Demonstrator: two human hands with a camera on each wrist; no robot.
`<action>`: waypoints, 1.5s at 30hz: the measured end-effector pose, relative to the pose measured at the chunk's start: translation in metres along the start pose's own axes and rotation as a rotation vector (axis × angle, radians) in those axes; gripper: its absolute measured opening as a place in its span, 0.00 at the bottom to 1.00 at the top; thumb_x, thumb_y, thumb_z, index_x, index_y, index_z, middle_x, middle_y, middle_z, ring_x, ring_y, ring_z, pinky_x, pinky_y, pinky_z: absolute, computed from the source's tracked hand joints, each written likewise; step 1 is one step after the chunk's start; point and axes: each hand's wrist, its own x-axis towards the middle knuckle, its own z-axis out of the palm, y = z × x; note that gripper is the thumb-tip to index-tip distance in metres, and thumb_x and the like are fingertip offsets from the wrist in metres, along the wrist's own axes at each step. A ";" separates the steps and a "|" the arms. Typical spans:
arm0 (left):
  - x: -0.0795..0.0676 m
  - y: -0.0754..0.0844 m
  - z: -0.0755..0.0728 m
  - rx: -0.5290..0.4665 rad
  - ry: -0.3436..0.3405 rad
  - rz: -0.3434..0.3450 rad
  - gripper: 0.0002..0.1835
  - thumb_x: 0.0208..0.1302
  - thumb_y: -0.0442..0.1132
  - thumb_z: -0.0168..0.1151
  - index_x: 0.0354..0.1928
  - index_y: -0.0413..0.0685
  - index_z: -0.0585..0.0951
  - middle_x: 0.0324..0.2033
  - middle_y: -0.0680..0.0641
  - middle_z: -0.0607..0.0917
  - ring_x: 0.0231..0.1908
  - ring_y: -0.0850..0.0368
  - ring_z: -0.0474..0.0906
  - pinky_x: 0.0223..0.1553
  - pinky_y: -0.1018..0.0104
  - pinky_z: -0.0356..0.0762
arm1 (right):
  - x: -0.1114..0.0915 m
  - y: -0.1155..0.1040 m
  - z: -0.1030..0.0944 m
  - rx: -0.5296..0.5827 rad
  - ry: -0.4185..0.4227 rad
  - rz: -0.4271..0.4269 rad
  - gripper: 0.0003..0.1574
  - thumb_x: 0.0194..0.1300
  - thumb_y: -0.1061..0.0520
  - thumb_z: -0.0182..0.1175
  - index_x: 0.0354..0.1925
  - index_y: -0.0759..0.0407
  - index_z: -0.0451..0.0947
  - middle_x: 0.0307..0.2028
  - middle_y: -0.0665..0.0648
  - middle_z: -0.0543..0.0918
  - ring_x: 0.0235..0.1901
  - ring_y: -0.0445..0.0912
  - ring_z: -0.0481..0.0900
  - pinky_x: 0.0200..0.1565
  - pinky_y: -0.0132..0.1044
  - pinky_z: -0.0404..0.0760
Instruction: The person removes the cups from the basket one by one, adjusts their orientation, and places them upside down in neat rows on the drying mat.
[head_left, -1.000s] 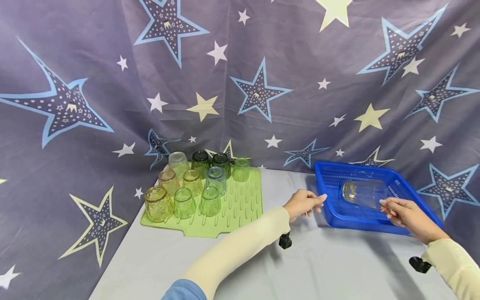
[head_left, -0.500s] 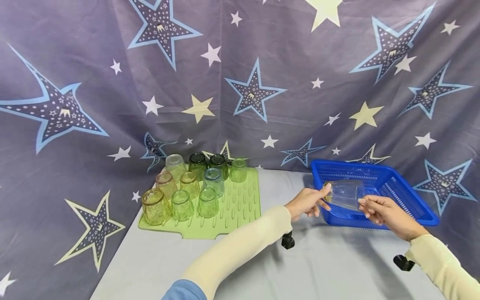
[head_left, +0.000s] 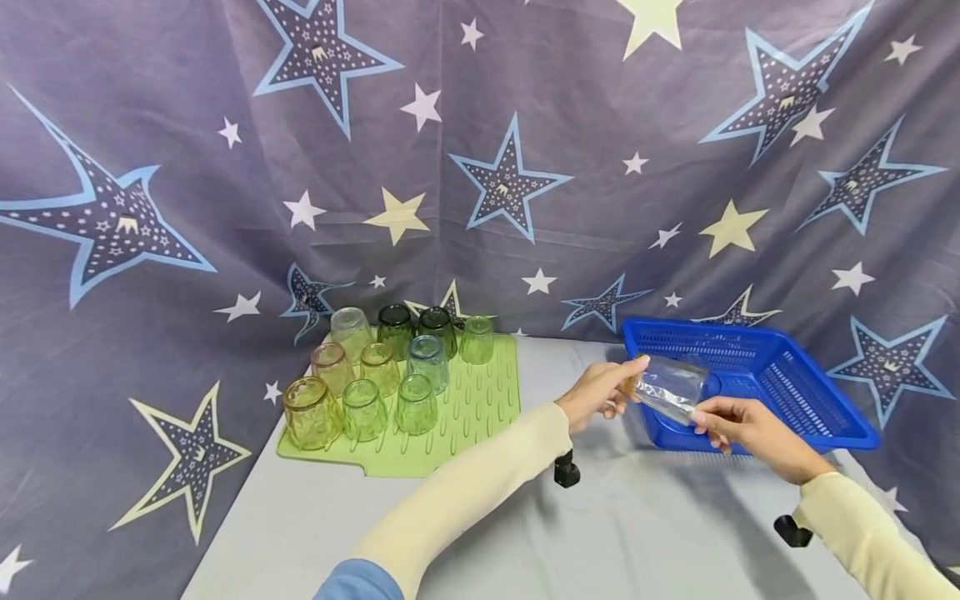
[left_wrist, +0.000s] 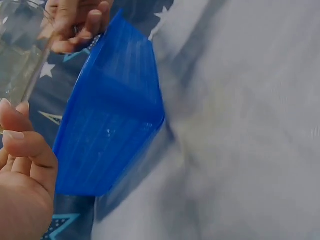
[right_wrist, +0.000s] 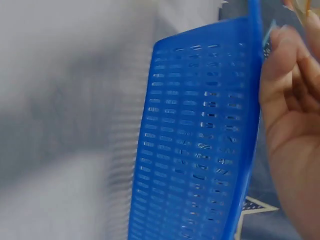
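Note:
A clear drinking glass with a yellowish base is tilted on its side over the near left part of the blue basket. My left hand grips its base end, the thumb lying along the top. At the other end my right hand pinches the rim between thumb and fingers. The left wrist view shows the glass at the upper left, cut by the frame edge, with fingertips of both hands on it. In the right wrist view only a sliver of the glass shows above the right hand.
On the left a light green drying mat bears several upside-down glasses, among them a yellow glass, a blue glass and a dark glass. A white cloth covers the table. A star-patterned curtain hangs behind.
The right hand has brought the glass leftward from inside the basket. The left hand has gone from the basket's rim to the glass's base. The glass has since shifted left and tilted.

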 end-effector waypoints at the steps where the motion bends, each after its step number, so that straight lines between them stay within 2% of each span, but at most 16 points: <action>1: -0.001 0.002 -0.002 0.013 0.012 0.006 0.31 0.62 0.68 0.67 0.42 0.44 0.82 0.27 0.48 0.84 0.16 0.61 0.69 0.16 0.72 0.62 | 0.000 0.000 0.002 -0.018 0.001 -0.002 0.20 0.78 0.51 0.60 0.52 0.68 0.80 0.35 0.64 0.82 0.28 0.50 0.79 0.30 0.41 0.81; 6: -0.004 0.011 -0.018 0.090 0.063 0.019 0.30 0.61 0.68 0.68 0.43 0.47 0.82 0.27 0.48 0.83 0.17 0.60 0.70 0.17 0.70 0.62 | 0.001 -0.003 0.007 -0.104 0.010 -0.016 0.21 0.73 0.50 0.65 0.54 0.65 0.82 0.33 0.64 0.83 0.27 0.53 0.79 0.29 0.40 0.80; 9: -0.005 0.016 -0.029 0.160 0.091 0.033 0.30 0.59 0.69 0.69 0.44 0.51 0.82 0.28 0.50 0.82 0.18 0.59 0.70 0.19 0.68 0.62 | 0.003 -0.005 0.009 -0.180 0.023 -0.031 0.22 0.72 0.48 0.67 0.54 0.63 0.83 0.33 0.62 0.82 0.27 0.50 0.79 0.29 0.40 0.82; 13: -0.009 0.020 -0.042 0.254 0.132 0.054 0.28 0.59 0.69 0.70 0.47 0.56 0.81 0.29 0.50 0.83 0.19 0.58 0.71 0.19 0.68 0.63 | 0.005 -0.006 0.013 -0.301 0.069 -0.057 0.22 0.68 0.45 0.70 0.52 0.59 0.86 0.31 0.54 0.81 0.27 0.43 0.78 0.28 0.39 0.82; 19: -0.017 0.026 -0.066 0.403 0.157 0.075 0.30 0.59 0.70 0.69 0.50 0.57 0.79 0.35 0.49 0.85 0.20 0.57 0.72 0.23 0.65 0.68 | 0.008 -0.006 0.019 -0.443 0.141 -0.108 0.18 0.65 0.43 0.72 0.46 0.53 0.88 0.27 0.47 0.78 0.24 0.38 0.71 0.26 0.33 0.73; 22: -0.021 0.029 -0.080 0.471 0.155 0.085 0.32 0.57 0.72 0.69 0.51 0.56 0.79 0.38 0.49 0.85 0.22 0.57 0.73 0.26 0.63 0.73 | 0.008 -0.007 0.020 -0.462 0.157 -0.115 0.17 0.66 0.43 0.72 0.45 0.53 0.89 0.26 0.47 0.78 0.24 0.38 0.70 0.27 0.32 0.69; 25: -0.026 0.032 -0.095 0.554 0.166 0.085 0.34 0.56 0.74 0.68 0.51 0.56 0.79 0.39 0.48 0.83 0.23 0.56 0.75 0.28 0.61 0.76 | 0.008 -0.007 0.020 -0.457 0.157 -0.111 0.17 0.66 0.43 0.72 0.45 0.52 0.89 0.27 0.48 0.78 0.25 0.38 0.70 0.28 0.32 0.70; 30: -0.032 0.037 -0.119 0.765 0.179 0.109 0.34 0.58 0.74 0.66 0.50 0.54 0.78 0.38 0.48 0.82 0.31 0.55 0.79 0.34 0.60 0.78 | 0.007 -0.007 0.018 -0.450 0.154 -0.089 0.17 0.66 0.42 0.71 0.45 0.52 0.89 0.28 0.48 0.79 0.26 0.39 0.71 0.28 0.33 0.70; 33: -0.038 0.043 -0.132 0.883 0.188 0.119 0.34 0.59 0.74 0.64 0.50 0.54 0.79 0.41 0.50 0.82 0.38 0.55 0.80 0.41 0.59 0.78 | 0.006 -0.007 0.017 -0.429 0.145 -0.069 0.17 0.66 0.42 0.71 0.46 0.52 0.88 0.28 0.49 0.79 0.26 0.40 0.71 0.28 0.33 0.71; 38: -0.046 0.051 -0.150 1.012 0.213 0.087 0.35 0.60 0.74 0.64 0.53 0.53 0.78 0.46 0.51 0.83 0.43 0.55 0.81 0.46 0.57 0.79 | 0.003 -0.005 0.016 -0.411 0.139 -0.053 0.18 0.66 0.43 0.71 0.46 0.52 0.88 0.27 0.49 0.79 0.26 0.40 0.72 0.27 0.33 0.71; 45: -0.050 0.055 -0.172 1.220 0.344 0.034 0.39 0.58 0.75 0.63 0.57 0.51 0.77 0.50 0.50 0.84 0.45 0.52 0.82 0.43 0.53 0.80 | 0.003 -0.003 0.017 -0.392 0.146 -0.058 0.18 0.66 0.43 0.71 0.46 0.52 0.88 0.29 0.52 0.82 0.25 0.39 0.71 0.26 0.33 0.70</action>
